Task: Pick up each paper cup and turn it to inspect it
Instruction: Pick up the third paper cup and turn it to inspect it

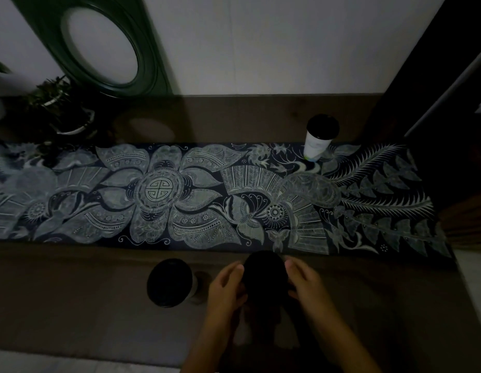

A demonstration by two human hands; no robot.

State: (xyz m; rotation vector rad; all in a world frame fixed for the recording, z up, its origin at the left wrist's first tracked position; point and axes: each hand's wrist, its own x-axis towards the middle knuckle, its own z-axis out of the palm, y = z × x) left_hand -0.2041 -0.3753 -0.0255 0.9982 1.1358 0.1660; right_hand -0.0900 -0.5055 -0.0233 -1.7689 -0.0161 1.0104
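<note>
dim room | left hand (pixel 225 285) and right hand (pixel 305 282) cupped around a dark-lidded paper cup (pixel 265 275), fingers on either side | second lidded cup (pixel 170 282) just left of them on the brown table (pixel 72 305) | third cup (pixel 318 137) far back, on the edge of the patterned runner (pixel 164 192) | potted plant (pixel 64 109) back left

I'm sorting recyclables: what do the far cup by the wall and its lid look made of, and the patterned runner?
The far white cup with a dark lid has a matte, unshiny wall, which suggests paper. Its dark domed lid is smooth, probably plastic; dim light leaves this unsure. The dark blue runner with pale floral print lies flat and looks like dyed cloth.
</note>
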